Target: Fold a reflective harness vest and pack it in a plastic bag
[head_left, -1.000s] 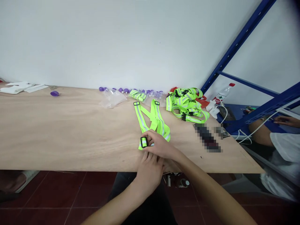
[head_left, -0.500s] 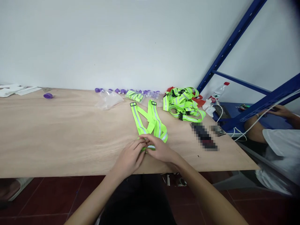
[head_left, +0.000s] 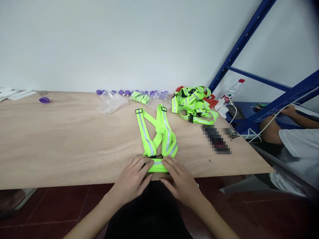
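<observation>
A neon-green reflective harness (head_left: 167,131) with silver stripes lies spread on the table, its two shoulder straps pointing away from me. Black buckles (head_left: 139,111) sit at the straps' far ends. Its waist band (head_left: 158,163) runs crosswise near the table's front edge. Over the band's left end lies my left hand (head_left: 136,174), fingers stretched out and the thumb apart below. My right hand (head_left: 179,177) rests likewise on the right end, fingertips on the band and thumb held away. The parts of the band under my fingers are hidden.
At the back right is a heap of similar harnesses (head_left: 194,104). Clear plastic bags (head_left: 112,103), a bagged harness (head_left: 141,97) and small purple items (head_left: 121,92) line the wall. A bottle (head_left: 231,92) stands by the blue metal frame (head_left: 239,49). Another person's arm (head_left: 270,129) is at right.
My hands, together at the harness's near end before, have drawn apart and toward me, one on each end of the waist band. The band now shows flat between them. The view has shifted slightly.
</observation>
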Demonstrator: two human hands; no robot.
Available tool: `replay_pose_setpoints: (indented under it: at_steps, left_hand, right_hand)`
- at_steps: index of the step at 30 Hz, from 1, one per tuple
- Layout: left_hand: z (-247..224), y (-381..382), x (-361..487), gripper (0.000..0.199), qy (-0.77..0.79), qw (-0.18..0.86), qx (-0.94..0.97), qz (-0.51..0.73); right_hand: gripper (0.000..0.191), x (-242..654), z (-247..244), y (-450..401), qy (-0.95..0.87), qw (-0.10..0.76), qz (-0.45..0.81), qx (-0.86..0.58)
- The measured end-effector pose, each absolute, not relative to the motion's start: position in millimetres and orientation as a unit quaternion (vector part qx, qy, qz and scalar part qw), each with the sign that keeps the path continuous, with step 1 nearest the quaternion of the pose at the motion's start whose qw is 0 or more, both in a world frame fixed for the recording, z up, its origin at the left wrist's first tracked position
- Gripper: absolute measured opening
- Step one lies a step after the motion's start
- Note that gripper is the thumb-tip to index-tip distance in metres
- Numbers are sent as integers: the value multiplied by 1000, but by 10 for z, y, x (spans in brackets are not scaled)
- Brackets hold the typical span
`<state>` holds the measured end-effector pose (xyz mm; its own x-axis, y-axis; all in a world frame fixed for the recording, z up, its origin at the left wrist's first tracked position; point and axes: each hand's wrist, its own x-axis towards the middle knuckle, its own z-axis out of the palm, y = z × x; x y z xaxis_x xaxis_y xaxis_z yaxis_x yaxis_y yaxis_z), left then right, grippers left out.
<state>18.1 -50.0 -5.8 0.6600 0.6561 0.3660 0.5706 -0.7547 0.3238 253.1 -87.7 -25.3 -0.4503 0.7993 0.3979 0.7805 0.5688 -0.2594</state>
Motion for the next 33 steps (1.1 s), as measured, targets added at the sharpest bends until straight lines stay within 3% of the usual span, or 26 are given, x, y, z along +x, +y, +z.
replay_pose_setpoints:
  at_steps: [6,11,17,21,25,33]
  left_hand:
    - [-42,-691,97,35,335,34,912,235]
    - [21,-580,160,25,337,19,926,170]
    - [-10,-475,178,47,340,24,935,97]
    - [-44,-499,151,43,330,-1,936,123]
    - [-85,-488,113,56,305,14,945,117]
    - [-55,-398,119,59,309,57,944,100]
  right_hand:
    - [41,2540,-233,-977,-868,269,-26,-417]
    - [37,2637,-133,-784,-876,280,109,-377]
    - [38,2685,-32,-665,-874,268,206,-349]
    - [46,2704,-79,-708,-877,264,183,-358]
    - [56,2720,-144,-765,-892,246,114,-362]
    - [52,2727,-223,-803,-904,239,34,-354]
